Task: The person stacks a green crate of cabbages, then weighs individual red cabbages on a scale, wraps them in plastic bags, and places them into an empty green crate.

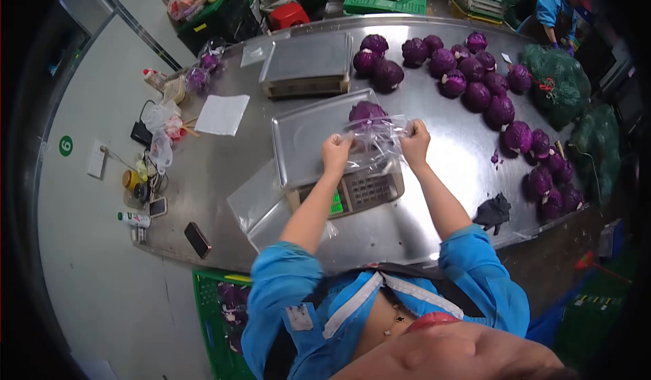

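My left hand (336, 153) is closed on one side of a clear plastic bag (377, 138), pinching its edge. On the opposite side, my right hand (416, 143) grips the bag too, so the film stretches between them. Just beyond the bag, a purple cabbage (367, 111) rests on the metal pan of a digital scale (297, 151); the film overlaps its near side in this view. The scale's keypad and lit green display face me below my wrists. A stack of flat clear bags (256, 193) lies left of the scale, partly hidden by my left forearm.
Several purple cabbages (477, 96) spread across the steel table's right side, beside green mesh sacks (556, 78). A second scale (308, 58) stands behind. A dark glove (492, 212) lies right, a phone (197, 240) left. A green crate (207, 312) is below; a co-worker (555, 14) stands far right.
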### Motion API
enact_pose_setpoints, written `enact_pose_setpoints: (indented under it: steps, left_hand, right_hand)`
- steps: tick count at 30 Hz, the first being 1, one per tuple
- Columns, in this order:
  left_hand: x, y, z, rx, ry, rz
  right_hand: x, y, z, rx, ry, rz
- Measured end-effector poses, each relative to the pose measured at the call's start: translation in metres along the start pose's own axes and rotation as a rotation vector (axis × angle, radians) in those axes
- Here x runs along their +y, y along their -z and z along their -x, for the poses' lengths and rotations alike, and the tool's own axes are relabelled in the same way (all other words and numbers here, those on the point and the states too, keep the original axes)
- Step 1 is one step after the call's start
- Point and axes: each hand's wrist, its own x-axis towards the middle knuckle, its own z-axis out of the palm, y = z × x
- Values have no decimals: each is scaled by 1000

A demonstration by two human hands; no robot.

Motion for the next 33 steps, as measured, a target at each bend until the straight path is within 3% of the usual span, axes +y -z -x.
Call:
enact_pose_setpoints:
  steps: [1,2,4,5,6,8,11,13,15,17,18,19,20,21,22,23,24,26,27,28,29,31,32,33]
  left_hand:
    - [-3,-8,-20,209,-131,-25]
    - [2,-13,-32,209,-137,-29]
    - [7,-22,-45,220,170,354]
    - [7,-21,-45,221,173,355]
    - [8,-18,-44,82,151,456]
    - [11,-13,-37,-68,131,556]
    - [37,-8,-9,11,-30,447]
    - [38,-2,11,-131,-182,432]
    - [48,0,39,-188,-106,459]
    - [70,-11,65,-234,97,513]
    - [35,3,59,-265,50,242]
    - [24,3,70,-267,40,241]
    - [14,4,86,-350,136,525]
    - [14,3,98,-433,233,807]
    - [16,6,105,-435,226,803]
    - [19,13,110,-583,325,721]
    - [29,21,117,-725,428,635]
    - [73,29,130,-636,108,-161]
    - [93,30,143,-575,-95,-522]
    - [107,33,159,-559,-172,-647]
    - [113,35,177,-564,-158,-650]
    - [109,41,223,-648,-372,-615]
    - [97,43,246,-751,-342,-676]
    - [82,46,272,-853,-184,-613]
  right_hand:
    - [13,-17,-10,27,-40,102]
    - [31,-38,-17,95,-52,170]
    - [59,-60,-21,154,-65,242]
    - [70,-63,-20,-147,-378,-62]
    - [72,-62,-21,-445,-685,-374]
    - [74,-50,-16,-464,-681,-439]
    - [32,-9,-8,-513,-604,-510]
    - [12,16,2,-564,-448,-779]
    - [-7,27,23,-531,-541,-742]
    - [-40,46,33,-611,-591,-735]
    - [-18,52,47,-662,-677,-785]
    - [5,57,60,-717,-763,-832]
    - [5,58,65,-702,-776,-928]
    - [5,60,72,-695,-964,-1267]
    - [13,62,76,-736,-935,-1327]
    - [23,68,77,-779,-906,-1383]
    - [6,90,50,-1047,-864,-1275]
    - [-31,133,18,-1111,-382,-448]
    - [-37,149,14,-1092,-203,-354]
    - [-54,169,13,-1112,-196,-143]
    - [-67,185,20,-1123,-214,-121]
    - [-78,208,54,-1123,-78,-74]
    - [-89,218,76,-1158,-58,-72]
    - [-101,225,100,-1191,-56,3]
